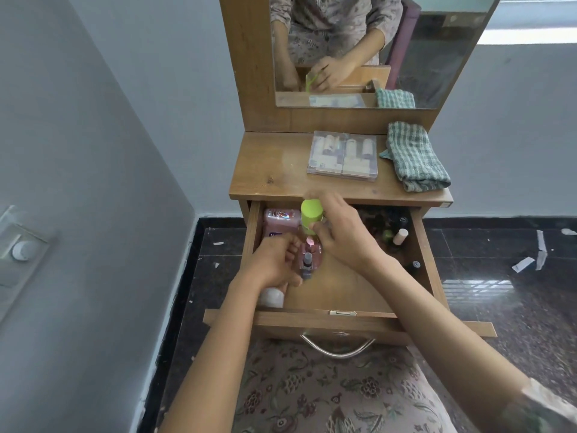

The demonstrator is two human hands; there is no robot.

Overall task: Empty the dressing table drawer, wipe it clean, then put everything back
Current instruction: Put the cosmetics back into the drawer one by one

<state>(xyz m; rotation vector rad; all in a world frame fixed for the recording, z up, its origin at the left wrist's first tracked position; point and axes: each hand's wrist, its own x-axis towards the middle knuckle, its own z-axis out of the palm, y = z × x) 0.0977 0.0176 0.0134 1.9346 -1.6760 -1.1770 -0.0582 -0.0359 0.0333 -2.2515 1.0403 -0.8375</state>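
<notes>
- Over the far left of the open drawer [343,289], my right grip [343,232] is wrapped round a green-capped bottle [310,215], held upright. I cannot tell whether it rests on the drawer floor.
- My left grip [274,264], just beside it, pinches a small nail polish bottle [307,265].
- Emptying looks barely begun to me: only a clear cosmetics box [342,156] lies out on the surface [274,167]. I cannot rule out that things are going back in.
- Inside the drawer are a pink bottle [281,218] at far left, a white bottle [271,297] at near left under my left wrist, and small bottles [400,236] by the right wall.
- Wiping seems not yet done, as the checked cloth [415,156] lies folded right of the box.
- Box and cloth take up the surface's right half, and my wrists crowd each other over the drawer.
</notes>
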